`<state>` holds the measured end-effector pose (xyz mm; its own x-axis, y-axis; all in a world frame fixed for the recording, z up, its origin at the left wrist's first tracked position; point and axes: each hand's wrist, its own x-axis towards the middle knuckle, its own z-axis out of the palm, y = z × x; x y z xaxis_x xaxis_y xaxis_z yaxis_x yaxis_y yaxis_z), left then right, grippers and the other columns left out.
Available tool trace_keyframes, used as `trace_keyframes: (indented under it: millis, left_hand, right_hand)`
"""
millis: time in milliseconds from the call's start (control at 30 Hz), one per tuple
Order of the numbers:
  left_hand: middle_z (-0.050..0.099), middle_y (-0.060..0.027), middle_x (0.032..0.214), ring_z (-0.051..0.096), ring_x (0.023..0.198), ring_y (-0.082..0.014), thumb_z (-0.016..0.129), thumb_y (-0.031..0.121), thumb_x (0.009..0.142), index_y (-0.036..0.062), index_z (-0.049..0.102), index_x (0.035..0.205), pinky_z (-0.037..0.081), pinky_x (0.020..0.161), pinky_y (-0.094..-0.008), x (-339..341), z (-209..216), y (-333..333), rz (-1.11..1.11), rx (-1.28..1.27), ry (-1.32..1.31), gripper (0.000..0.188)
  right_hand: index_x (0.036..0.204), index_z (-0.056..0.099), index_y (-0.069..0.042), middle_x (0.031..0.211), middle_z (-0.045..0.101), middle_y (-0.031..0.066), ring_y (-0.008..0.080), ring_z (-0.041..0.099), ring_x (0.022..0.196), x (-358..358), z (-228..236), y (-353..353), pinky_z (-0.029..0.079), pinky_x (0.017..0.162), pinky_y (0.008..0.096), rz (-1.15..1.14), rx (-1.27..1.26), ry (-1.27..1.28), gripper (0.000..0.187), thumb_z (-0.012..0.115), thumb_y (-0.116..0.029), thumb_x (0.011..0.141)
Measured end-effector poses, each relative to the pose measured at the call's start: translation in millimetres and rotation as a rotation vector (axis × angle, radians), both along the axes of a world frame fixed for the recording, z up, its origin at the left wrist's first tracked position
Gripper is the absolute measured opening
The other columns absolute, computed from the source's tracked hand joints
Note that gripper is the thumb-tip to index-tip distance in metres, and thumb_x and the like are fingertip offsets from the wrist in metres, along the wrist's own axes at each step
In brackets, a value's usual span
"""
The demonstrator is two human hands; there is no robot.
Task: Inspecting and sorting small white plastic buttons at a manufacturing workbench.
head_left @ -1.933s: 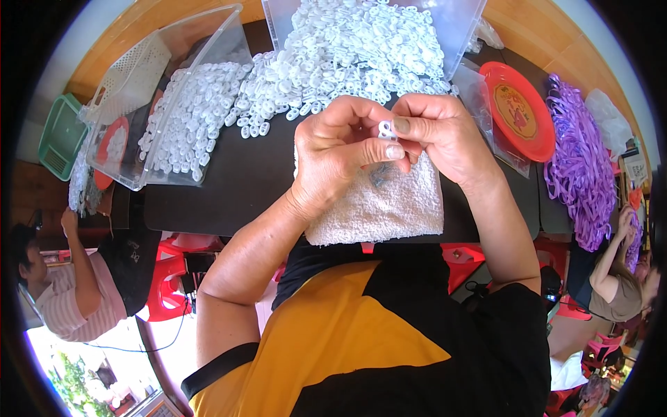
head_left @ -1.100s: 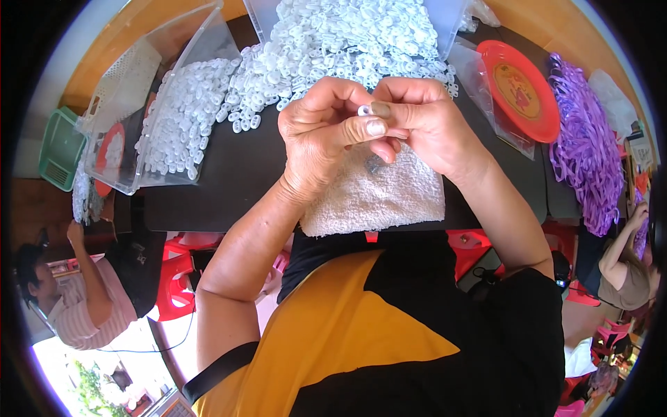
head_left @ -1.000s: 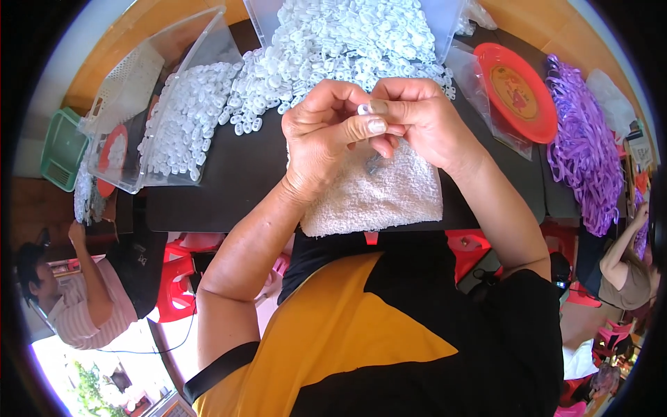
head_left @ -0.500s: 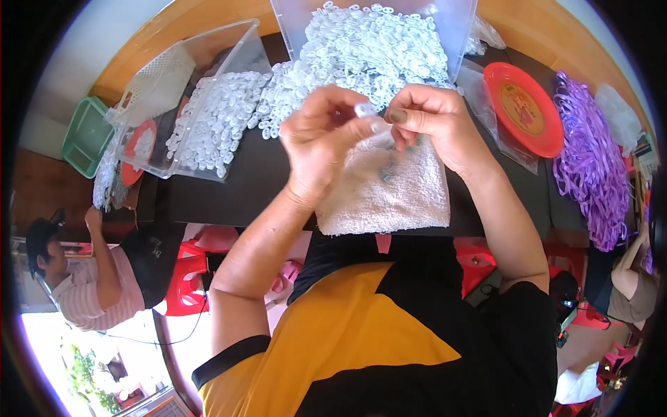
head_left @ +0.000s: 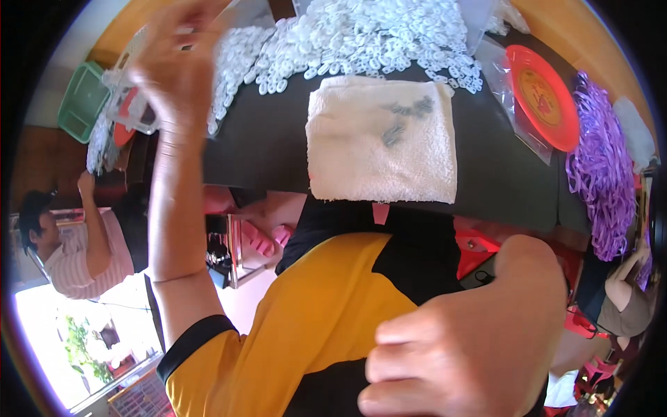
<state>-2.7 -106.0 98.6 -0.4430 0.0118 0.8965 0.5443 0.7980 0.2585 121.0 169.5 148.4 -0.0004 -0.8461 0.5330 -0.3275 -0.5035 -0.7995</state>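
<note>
My left hand (head_left: 177, 59) is raised over the far left, beside the heap of small white oval plastic pieces (head_left: 361, 38). Motion smears its fingers, so I cannot tell what it holds, if anything. Large and close in the lower right is my right hand (head_left: 462, 354), over my lap and clothing, with its fingers curled in. Whatever lies inside those fingers is hidden. A folded cream towel (head_left: 347, 153) with dark smudges lies on the black table (head_left: 260, 146), touched by neither hand.
To the right are a round red tray (head_left: 545, 97) on a plastic bag and a pile of purple ribbons (head_left: 601, 167). At the far left stands a green basket (head_left: 82, 101). A person in a striped top (head_left: 94, 257) sits left, another person (head_left: 625, 299) right.
Both hands have left the middle above the towel. My left hand has swung up and left; my right has come back toward me. The white piece at the left fingers is no longer discernible.
</note>
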Motion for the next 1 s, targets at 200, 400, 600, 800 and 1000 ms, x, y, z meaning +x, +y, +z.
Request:
trace_keyframes:
  millis: [200,400,600,800,1000]
  left_hand:
    - [0.059,-0.0033,0.075,0.054,0.068,-0.0087,0.071,0.000,0.079,-0.0007,0.066,0.090,0.045,0.062,-0.0238,49.3,-57.3,88.3,-0.718,0.150,-0.842,0.012]
    - [0.057,-0.0096,0.078,0.058,0.066,-0.0231,0.074,0.002,0.072,0.0012,0.061,0.088,0.047,0.060,-0.0330,47.4,-89.3,101.9,-0.588,-0.127,-0.914,0.021]
    - [0.051,-0.0066,0.076,0.054,0.066,-0.0196,0.070,0.000,0.076,0.0028,0.059,0.091,0.045,0.061,-0.0313,44.0,-99.1,97.8,-0.642,-0.198,-0.782,0.019]
    - [0.061,-0.0162,0.082,0.060,0.075,-0.0379,0.062,0.002,0.079,0.0004,0.058,0.083,0.050,0.066,-0.0405,35.4,-105.8,95.8,-0.626,-0.194,-0.565,0.006]
    - [0.057,0.0017,0.072,0.046,0.058,-0.0038,0.064,0.011,0.088,0.0019,0.065,0.088,0.036,0.051,-0.0206,37.3,-75.6,85.9,-0.678,0.602,-1.216,0.009]
  right_hand:
    - [0.109,0.060,0.005,0.063,0.047,0.0034,0.0178,0.047,0.050,-9.9,9.3,14.4,0.035,0.047,0.0312,-0.126,0.133,0.094,0.036,0.061,-0.022,0.086]
    - [0.079,0.054,-0.002,0.065,0.053,0.0122,0.0322,0.056,0.061,4.6,-40.3,-29.5,0.041,0.053,0.0389,0.626,-0.166,-0.475,0.037,0.070,-0.035,0.086]
    - [0.076,0.054,-0.001,0.066,0.054,0.0138,0.0302,0.055,0.059,-5.8,-41.4,-30.4,0.041,0.053,0.0375,0.479,-0.182,-0.311,0.029,0.067,-0.025,0.088]
    - [0.089,0.064,0.005,0.080,0.061,0.0141,0.0233,0.060,0.066,-37.1,-49.1,22.0,0.049,0.058,0.0326,-0.258,0.020,-0.344,0.028,0.074,-0.020,0.084]
    - [0.085,0.066,0.000,0.072,0.060,0.0001,0.0063,0.055,0.065,-77.6,-73.8,39.3,0.044,0.060,0.0208,-1.190,0.133,-0.275,0.008,0.068,-0.007,0.087]
